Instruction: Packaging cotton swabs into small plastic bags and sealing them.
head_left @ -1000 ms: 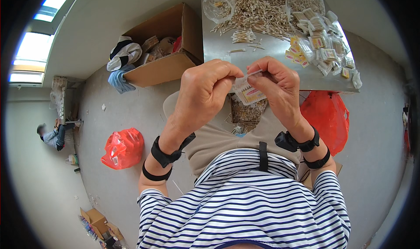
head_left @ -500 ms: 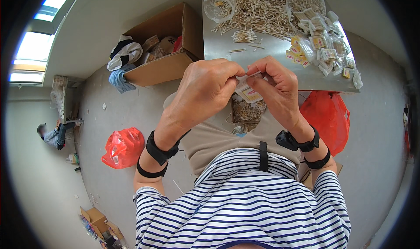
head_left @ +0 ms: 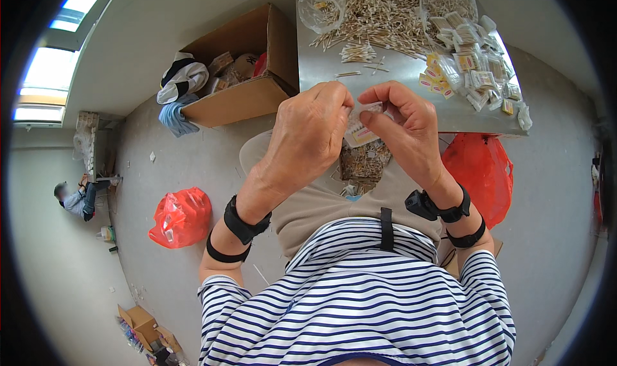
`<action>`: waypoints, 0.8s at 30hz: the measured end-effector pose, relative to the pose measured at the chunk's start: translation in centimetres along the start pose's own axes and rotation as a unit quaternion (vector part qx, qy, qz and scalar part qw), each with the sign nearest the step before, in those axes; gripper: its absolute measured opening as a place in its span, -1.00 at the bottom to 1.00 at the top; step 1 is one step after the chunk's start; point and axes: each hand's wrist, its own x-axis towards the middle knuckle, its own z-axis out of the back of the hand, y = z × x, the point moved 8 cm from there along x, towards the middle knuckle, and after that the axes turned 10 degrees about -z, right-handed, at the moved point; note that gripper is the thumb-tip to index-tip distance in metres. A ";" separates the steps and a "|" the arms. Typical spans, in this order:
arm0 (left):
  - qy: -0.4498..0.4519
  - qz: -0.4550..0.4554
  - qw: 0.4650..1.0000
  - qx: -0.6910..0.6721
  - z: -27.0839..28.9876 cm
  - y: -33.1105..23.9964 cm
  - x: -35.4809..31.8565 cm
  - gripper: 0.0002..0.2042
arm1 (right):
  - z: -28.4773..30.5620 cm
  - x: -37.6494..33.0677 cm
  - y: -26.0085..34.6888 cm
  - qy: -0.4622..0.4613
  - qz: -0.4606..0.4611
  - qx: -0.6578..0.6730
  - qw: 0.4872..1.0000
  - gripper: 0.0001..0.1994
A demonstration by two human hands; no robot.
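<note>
In front of me, at the near edge of the metal table (head_left: 315, 62), I hold a small clear plastic bag (head_left: 361, 133) with a printed card inside. My right hand (head_left: 409, 123) pinches its upper right side between thumb and bent forefinger. At the bag's left edge my left hand (head_left: 313, 123) is closed, its back toward me, so its fingertips are mostly hidden. A big heap of cotton swabs (head_left: 379, 12) covers the far part of the table. Nearer lie a small bunch of swabs (head_left: 357, 52) and a few loose ones.
Filled swab packs (head_left: 482, 80) pile up on the table's right, beside yellow printed cards (head_left: 437, 83). A box of swabs (head_left: 363, 165) sits at my lap. An open cardboard box (head_left: 238, 102) stands left; red bags (head_left: 181, 217) lie on the floor either side. Another person (head_left: 78, 202) sits far left.
My left hand has turned and its fingertips have drawn slightly away from the right hand's. The bag now shows more between the hands.
</note>
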 end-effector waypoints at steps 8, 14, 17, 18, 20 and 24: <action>-0.001 0.036 0.997 -0.063 -0.1 0.6 -0.1 -0.91 | -0.3 0.1 -1.2 0.014 -0.057 0.080 0.995 -0.87; 0.017 0.074 0.991 -0.106 -0.6 1.4 -0.3 -0.91 | -0.4 0.0 -1.4 0.011 -0.054 0.079 0.995 -0.88; 0.054 0.131 0.977 -0.161 -1.3 2.1 -0.3 -0.87 | -0.2 0.0 -1.8 0.006 -0.039 0.054 0.998 -0.88; 0.053 0.132 0.977 -0.160 -1.3 2.5 -0.5 -0.87 | -0.3 0.0 -1.7 0.007 -0.039 0.055 0.998 -0.88; 0.067 0.231 0.909 -0.341 -2.9 4.4 -1.7 -0.89 | -0.5 0.0 -1.5 0.019 -0.052 0.069 0.996 -0.89; 0.094 0.264 0.848 -0.450 -3.7 4.9 -2.1 -0.89 | -0.7 0.0 -1.8 0.041 -0.072 0.110 0.990 -0.90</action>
